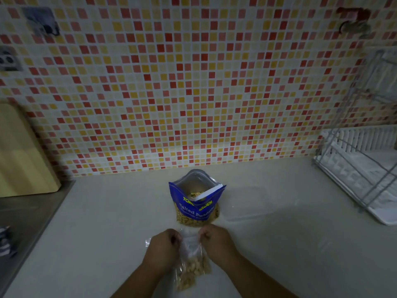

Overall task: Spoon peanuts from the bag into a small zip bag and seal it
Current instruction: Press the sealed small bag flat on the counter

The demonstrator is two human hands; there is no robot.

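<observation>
A blue bag of salted peanuts stands open on the pale counter, its mouth facing me and peanuts showing through its clear lower window. Just in front of it I hold a small clear zip bag with peanuts gathered in its lower half. My left hand pinches the bag's top at its left corner. My right hand pinches the top at its right corner. Between my hands the zip strip is hard to make out. No spoon is in view.
A white dish rack stands at the right against the mosaic tiled wall. A wooden cutting board leans at the left above a steel sink surface. A clear flat plastic item lies right of the peanut bag.
</observation>
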